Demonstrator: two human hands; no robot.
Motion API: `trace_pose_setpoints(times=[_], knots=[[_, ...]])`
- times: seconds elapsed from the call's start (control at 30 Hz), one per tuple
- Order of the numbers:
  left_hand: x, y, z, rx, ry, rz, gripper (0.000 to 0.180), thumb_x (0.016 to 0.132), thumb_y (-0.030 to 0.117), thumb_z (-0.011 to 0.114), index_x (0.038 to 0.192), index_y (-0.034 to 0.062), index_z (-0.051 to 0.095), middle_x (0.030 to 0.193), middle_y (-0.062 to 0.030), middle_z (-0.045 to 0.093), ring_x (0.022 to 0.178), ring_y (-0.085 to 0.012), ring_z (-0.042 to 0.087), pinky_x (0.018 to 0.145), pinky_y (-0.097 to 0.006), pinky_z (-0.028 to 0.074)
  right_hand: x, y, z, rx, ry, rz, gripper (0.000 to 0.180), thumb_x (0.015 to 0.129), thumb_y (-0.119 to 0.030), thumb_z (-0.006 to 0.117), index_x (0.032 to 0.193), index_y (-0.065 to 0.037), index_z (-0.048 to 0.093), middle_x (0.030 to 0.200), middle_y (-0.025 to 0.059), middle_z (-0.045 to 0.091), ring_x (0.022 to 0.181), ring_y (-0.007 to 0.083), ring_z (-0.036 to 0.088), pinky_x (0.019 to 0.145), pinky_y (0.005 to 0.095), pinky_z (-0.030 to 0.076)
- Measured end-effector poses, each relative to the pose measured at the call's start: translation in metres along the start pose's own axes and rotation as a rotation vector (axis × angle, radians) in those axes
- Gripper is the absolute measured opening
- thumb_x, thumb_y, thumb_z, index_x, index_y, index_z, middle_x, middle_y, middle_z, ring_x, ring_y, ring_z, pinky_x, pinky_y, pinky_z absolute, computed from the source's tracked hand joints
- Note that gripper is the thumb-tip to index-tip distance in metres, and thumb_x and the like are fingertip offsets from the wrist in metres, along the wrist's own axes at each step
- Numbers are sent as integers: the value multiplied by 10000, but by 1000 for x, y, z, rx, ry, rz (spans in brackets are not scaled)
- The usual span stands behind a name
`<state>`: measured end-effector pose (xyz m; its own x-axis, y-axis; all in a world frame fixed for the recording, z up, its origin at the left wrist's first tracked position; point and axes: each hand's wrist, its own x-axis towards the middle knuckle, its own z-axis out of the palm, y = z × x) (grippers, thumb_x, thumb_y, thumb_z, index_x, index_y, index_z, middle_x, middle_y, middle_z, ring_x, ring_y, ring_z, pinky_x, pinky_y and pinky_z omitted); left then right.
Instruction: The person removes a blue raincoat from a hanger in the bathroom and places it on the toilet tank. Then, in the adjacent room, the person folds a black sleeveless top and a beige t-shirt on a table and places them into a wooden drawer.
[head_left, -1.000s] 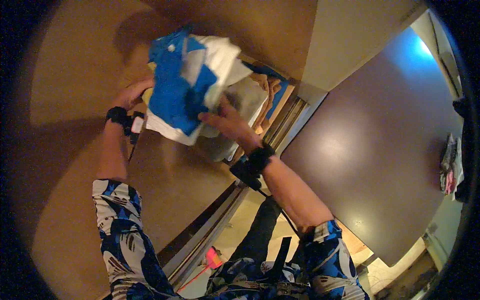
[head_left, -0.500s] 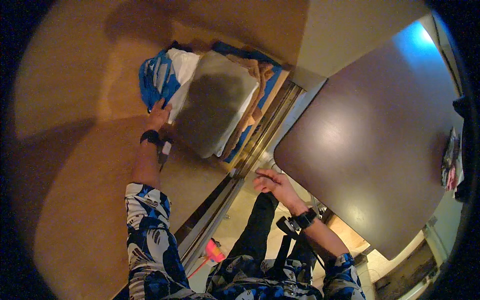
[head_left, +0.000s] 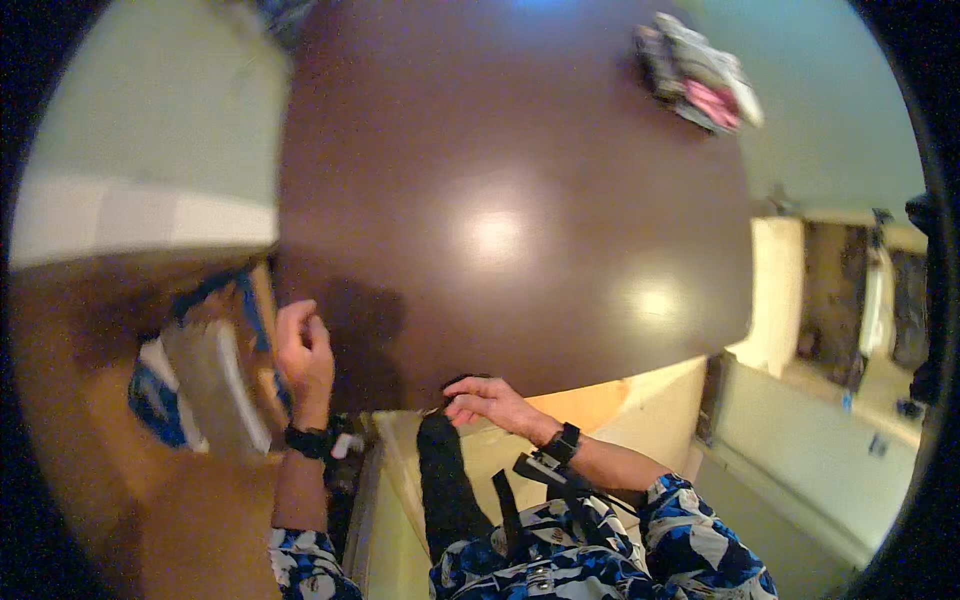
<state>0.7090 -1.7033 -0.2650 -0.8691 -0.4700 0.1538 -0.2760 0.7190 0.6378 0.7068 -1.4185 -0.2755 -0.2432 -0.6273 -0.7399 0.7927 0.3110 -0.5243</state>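
Observation:
My left hand is raised by the left edge of the dark brown table, empty, its fingers loosely bent and apart. Just to its left lies a stack of folded cloths, grey and white, with a crumpled blue cloth on its far left side. My right hand hovers at the table's front edge with its fingers half curled and nothing visible in them. Both wrists wear dark bands. Motion blur softens the cloths.
A small pile of folded clothes, grey, white and pink, sits at the table's far right corner. A pale wall rises at the left. Wooden sliding-door tracks run along the floor between the cloths and me. A low pale panel stands at the right.
My view has swung right, toward the table. My left hand has left the blue cloth and come to the table's edge, empty. My right hand is now by the table's front edge.

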Motion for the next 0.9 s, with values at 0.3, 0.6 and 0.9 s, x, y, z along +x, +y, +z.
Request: trace_pose_setpoints(times=[0.3,0.6,0.9], knots=[[-10,133,149,282,-336,197,529,794,193,609,1284,88,439,1392,-141,340,1317,-332,257,1063,-503,208,-50,-45,-125,287,520,-342,228,908,-123,510,1099,0,529,891,113,630,740,159,625,654,254,509],[-16,150,186,484,-383,220,612,849,249,538,1392,110,293,1495,-124,148,1381,-322,104,1082,-542,115,-62,-126,-309,536,880,-571,268,913,-149,456,1139,-8,427,979,171,597,795,259,632,652,360,548],[-18,155,181,548,-386,195,621,820,220,526,1387,102,299,1490,-118,178,1377,-330,126,1076,-536,133,-6,-209,-351,146,1020,-629,370,865,-139,527,1205,-34,421,950,186,612,817,272,641,648,368,545]])
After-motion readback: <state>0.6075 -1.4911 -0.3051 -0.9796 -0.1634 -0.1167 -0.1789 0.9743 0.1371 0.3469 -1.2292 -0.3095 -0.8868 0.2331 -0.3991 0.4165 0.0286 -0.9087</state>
